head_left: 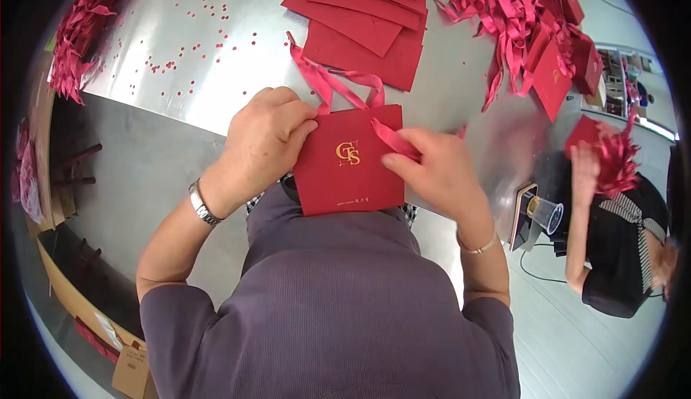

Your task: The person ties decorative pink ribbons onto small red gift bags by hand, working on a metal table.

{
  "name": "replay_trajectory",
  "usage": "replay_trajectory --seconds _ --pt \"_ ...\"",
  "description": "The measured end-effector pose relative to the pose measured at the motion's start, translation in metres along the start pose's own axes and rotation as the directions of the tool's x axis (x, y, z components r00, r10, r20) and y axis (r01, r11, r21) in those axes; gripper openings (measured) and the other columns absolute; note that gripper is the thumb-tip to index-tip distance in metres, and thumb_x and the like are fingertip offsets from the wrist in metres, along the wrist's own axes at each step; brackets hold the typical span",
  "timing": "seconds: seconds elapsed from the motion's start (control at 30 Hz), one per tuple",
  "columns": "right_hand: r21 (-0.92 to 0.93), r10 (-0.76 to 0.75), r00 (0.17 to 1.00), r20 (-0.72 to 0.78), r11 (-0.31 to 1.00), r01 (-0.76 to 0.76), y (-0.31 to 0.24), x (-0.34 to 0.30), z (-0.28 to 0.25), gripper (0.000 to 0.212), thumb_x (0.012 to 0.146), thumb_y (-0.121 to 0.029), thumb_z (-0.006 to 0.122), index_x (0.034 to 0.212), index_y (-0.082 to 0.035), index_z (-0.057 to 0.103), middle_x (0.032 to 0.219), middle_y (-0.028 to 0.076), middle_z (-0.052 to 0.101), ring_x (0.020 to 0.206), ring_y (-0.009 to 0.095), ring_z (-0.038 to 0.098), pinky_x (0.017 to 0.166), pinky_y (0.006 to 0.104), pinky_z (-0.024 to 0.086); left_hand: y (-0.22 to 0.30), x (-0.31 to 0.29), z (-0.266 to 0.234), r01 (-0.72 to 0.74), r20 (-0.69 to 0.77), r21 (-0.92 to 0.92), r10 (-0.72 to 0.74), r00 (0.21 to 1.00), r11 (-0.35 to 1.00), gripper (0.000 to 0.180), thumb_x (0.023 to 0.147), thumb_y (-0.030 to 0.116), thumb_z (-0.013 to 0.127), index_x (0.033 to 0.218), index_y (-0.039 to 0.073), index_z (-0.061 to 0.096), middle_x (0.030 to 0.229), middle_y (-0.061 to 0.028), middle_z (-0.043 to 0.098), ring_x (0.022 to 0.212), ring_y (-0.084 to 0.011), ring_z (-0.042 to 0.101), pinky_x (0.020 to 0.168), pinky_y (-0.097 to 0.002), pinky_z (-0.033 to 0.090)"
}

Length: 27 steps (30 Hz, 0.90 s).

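A small red paper gift bag (349, 186) with gold print lies at the table's near edge, close against my body. My left hand (268, 140) has its fingers closed on the bag's upper left corner. A loop of pink-red ribbon (347, 91) rises from the bag's top edge, one end lying loose on the table. At the bag's upper right, my right hand (440, 172) pinches a second length of ribbon (392, 140) between thumb and fingers. That ribbon comes through near the top of the bag's front. Part of its far end is hidden by the hand.
Flat red bags (367, 42) lie stacked beyond my hands. Ribboned bags (515, 32) heap up at the far right, red ribbons (80, 32) at the far left. Red paper dots (169, 65) dot the metal table. A clear plastic cup (548, 217) and phone (523, 215) sit near a co-worker's arm (581, 219).
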State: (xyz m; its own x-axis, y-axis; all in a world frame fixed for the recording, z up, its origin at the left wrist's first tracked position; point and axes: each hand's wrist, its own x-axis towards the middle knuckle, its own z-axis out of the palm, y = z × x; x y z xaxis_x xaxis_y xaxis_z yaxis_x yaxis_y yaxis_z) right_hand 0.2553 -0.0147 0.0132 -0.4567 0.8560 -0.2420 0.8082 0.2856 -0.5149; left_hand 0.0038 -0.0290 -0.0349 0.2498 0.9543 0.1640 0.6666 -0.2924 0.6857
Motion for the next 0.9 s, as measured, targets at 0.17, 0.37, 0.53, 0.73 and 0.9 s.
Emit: replay_trajectory --seconds 0.17,0.37,0.53,0.73,0.9 --pt "0.343 0.200 0.976 0.086 0.914 -0.217 0.027 -0.049 -0.033 0.048 0.080 -0.016 0.071 0.125 -0.006 0.059 0.068 0.009 0.061 0.061 0.016 0.059 0.057 0.0320 0.046 0.005 -0.001 -0.009 -0.104 0.040 0.060 0.102 0.994 0.993 0.021 0.077 0.001 0.067 0.098 0.003 0.066 0.083 -0.0135 0.060 0.082 -0.0331 0.058 0.072 -0.0396 0.050" --pt "0.751 0.223 0.951 0.213 0.586 -0.306 0.044 -0.096 -0.047 0.048 0.081 -0.001 0.069 0.128 -0.005 0.060 0.067 -0.002 0.059 0.058 0.004 0.053 0.049 0.0204 0.039 0.008 0.002 0.005 -0.041 0.067 -0.045 0.044 0.997 0.998 0.016 0.082 0.016 0.067 0.096 0.008 0.066 0.087 -0.0123 0.059 0.085 -0.0327 0.059 0.071 -0.0424 0.050" --pt "0.910 0.076 0.983 0.169 0.371 -0.186 0.060 -0.131 -0.040 0.031 0.077 0.005 0.067 0.107 0.004 0.069 0.077 0.010 0.069 0.061 0.009 0.059 0.051 0.0217 0.043 0.017 -0.010 0.001 -0.030 0.048 0.029 0.028 0.998 0.999 0.021 0.082 0.018 0.068 0.102 0.012 0.068 0.091 -0.0096 0.062 0.087 -0.0306 0.062 0.073 -0.0399 0.052" --pt "0.913 -0.043 0.932 -0.359 -0.225 0.341 0.074 -0.129 -0.015 0.056 0.084 -0.030 0.070 0.123 0.006 0.055 0.098 0.022 0.066 0.077 0.032 0.062 0.061 0.0404 0.048 0.014 -0.006 0.004 -0.033 -0.061 0.005 0.033 0.998 0.999 0.018 0.080 0.017 0.069 0.096 0.011 0.069 0.090 -0.0079 0.064 0.088 -0.0304 0.062 0.075 -0.0386 0.052" --pt "0.903 0.275 0.895 -0.350 -0.156 0.401 0.054 -0.109 -0.014 0.032 0.093 -0.021 0.062 0.117 0.000 0.058 0.090 0.014 0.062 0.075 0.023 0.057 0.061 0.0352 0.045 0.014 -0.003 0.003 -0.077 -0.087 0.032 0.079 0.993 0.997 0.020 0.077 0.015 0.072 0.096 0.010 0.070 0.091 -0.0081 0.065 0.088 -0.0294 0.062 0.075 -0.0380 0.052"
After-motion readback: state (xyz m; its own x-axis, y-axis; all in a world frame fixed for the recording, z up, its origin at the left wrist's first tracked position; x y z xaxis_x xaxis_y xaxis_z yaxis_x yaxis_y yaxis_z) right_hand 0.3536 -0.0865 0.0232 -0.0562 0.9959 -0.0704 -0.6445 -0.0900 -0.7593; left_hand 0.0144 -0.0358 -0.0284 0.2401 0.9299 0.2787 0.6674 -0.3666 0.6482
